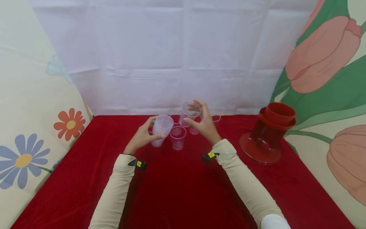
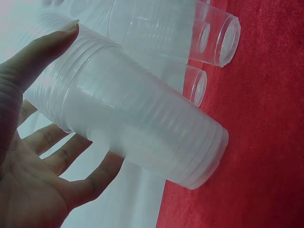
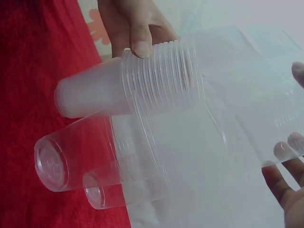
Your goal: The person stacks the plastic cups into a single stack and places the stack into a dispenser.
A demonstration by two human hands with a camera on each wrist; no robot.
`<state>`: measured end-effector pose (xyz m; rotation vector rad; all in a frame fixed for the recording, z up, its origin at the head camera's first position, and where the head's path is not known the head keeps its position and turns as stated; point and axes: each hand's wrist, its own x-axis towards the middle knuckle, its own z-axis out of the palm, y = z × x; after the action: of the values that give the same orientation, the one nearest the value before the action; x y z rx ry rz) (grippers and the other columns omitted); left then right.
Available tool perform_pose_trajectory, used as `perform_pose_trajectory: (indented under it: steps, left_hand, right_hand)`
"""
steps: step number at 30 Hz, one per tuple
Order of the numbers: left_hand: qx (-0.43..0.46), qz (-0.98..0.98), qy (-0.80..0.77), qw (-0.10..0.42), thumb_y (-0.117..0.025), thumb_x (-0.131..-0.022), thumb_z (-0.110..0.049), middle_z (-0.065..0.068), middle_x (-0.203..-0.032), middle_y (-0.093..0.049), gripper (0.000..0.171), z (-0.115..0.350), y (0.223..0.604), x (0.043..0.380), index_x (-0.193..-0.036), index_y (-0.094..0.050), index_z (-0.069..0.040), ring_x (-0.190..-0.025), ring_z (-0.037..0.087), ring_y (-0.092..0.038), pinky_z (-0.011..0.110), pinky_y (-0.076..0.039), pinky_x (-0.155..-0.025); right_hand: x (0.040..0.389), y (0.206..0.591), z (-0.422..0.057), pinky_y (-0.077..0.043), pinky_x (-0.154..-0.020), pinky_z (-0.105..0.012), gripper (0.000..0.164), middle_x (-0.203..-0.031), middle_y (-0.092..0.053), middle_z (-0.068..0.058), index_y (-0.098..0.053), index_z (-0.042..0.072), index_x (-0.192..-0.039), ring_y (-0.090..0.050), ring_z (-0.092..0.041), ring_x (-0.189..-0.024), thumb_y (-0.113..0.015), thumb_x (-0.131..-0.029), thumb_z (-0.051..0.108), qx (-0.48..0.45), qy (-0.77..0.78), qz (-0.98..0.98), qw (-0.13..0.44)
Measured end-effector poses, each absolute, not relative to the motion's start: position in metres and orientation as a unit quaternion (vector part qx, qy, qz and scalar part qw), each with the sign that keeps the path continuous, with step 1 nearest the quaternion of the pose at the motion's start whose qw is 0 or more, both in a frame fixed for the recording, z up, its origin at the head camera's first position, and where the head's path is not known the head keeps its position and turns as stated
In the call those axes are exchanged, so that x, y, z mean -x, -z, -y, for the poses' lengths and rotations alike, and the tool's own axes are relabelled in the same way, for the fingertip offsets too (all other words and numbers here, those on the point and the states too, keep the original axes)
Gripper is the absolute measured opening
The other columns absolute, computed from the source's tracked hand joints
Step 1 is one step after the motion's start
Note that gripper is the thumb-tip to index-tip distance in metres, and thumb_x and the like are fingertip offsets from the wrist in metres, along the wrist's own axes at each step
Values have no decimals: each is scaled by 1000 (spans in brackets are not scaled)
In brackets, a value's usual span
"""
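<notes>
In the head view my left hand [image 1: 142, 136] grips a nested stack of clear plastic cups [image 1: 162, 128], tilted slightly. The left wrist view shows the thumb over the rims of the stack [image 2: 123, 104] and the fingers along its underside. My right hand [image 1: 206, 124] holds a single clear plastic cup [image 1: 184, 120], thumb on one side and fingers on the other. That cup [image 3: 256, 95] appears large at the right in the right wrist view. A plastic cup [image 1: 178, 140] stands upright between the hands, near the stack. Another cup [image 1: 194, 129] stands below the right hand, partly covered.
A clear cup [image 1: 216, 118] stands behind the right hand. On the right, a dark red cylindrical container [image 1: 266, 136] with a wide base carries a red inner piece on top. A red cloth [image 1: 183, 190] covers the table. A white sheet [image 1: 148, 57] hangs behind it.
</notes>
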<state>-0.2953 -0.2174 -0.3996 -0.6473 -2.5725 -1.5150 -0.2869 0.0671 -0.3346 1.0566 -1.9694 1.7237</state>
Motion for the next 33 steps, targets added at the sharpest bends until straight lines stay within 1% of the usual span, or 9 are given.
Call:
perform_pose_trajectory:
  steps: [5,7,8,13,15,21,25,30,33]
  left_hand:
    - [210,844,493,41,-84,-81,-25,12,-136,-52,80,218,400,296,-147,-39,-20,-121,32,-53,53,-55,-90]
    - [209,844,492,39,-84,-81,-25,13,-136,-51,81,218,401,296,-148,-39,-19,-121,32,-53,53,-55,-90]
    - [210,844,493,39,-84,-81,-25,13,-136,-51,81,218,401,296,-148,-39,-19,-121,33,-53,53,-54,-90]
    - [208,843,495,40,-85,-81,-26,12,-136,-51,81,219,402,297,-148,-39,-20,-122,32,-52,53,-55,-90]
    - [208,843,495,39,-85,-81,-26,12,-136,-51,81,219,402,297,-148,-39,-20,-122,32,-52,53,-55,-90]
    - [212,842,495,40,-84,-81,-26,13,-137,-51,81,218,402,298,-148,-39,-20,-122,33,-53,52,-55,-90]
    - [212,843,493,41,-84,-81,-26,12,-137,-51,81,218,402,299,-148,-39,-20,-121,32,-52,53,-55,-90]
    - [210,843,493,45,-85,-81,-26,12,-136,-52,80,218,402,299,-147,-40,-20,-121,32,-53,53,-55,-90]
    - [212,842,493,46,-85,-81,-25,12,-135,-52,80,217,401,298,-147,-40,-19,-121,32,-53,52,-55,-89]
  right_hand:
    - [287,333,-64,-49,-101,-48,73,-136,-48,-32,-27,-15,-143,-50,-41,-125,-68,-84,-16,-370,-598,693,157]
    - [287,334,-64,-50,-100,-46,72,-137,-47,-31,-27,-15,-143,-50,-40,-125,-68,-84,-16,-371,-598,693,156]
    - [287,334,-63,-49,-101,-46,72,-137,-47,-32,-27,-14,-143,-49,-41,-125,-68,-84,-16,-372,-599,692,155]
    - [288,333,-61,-43,-100,-63,72,-137,-46,-33,-27,-12,-144,-45,-51,-125,-67,-84,-17,-381,-608,679,153]
    - [288,332,-61,-40,-99,-67,72,-137,-46,-33,-27,-12,-144,-44,-54,-125,-67,-84,-17,-384,-610,676,154]
    - [289,331,-59,-42,-99,-66,72,-136,-45,-35,-28,-11,-144,-45,-51,-124,-68,-84,-15,-382,-610,676,160]
    - [293,333,-55,-44,-100,-61,73,-135,-45,-37,-28,-12,-143,-45,-53,-124,-68,-82,-18,-383,-616,667,168]
    - [309,344,-50,-48,-100,-43,78,-136,-47,-34,-26,-11,-145,-46,-52,-124,-68,-80,-21,-384,-622,659,177]
    - [316,349,-49,-49,-100,-44,79,-137,-50,-28,-28,-8,-146,-48,-49,-125,-70,-80,-19,-384,-624,656,181]
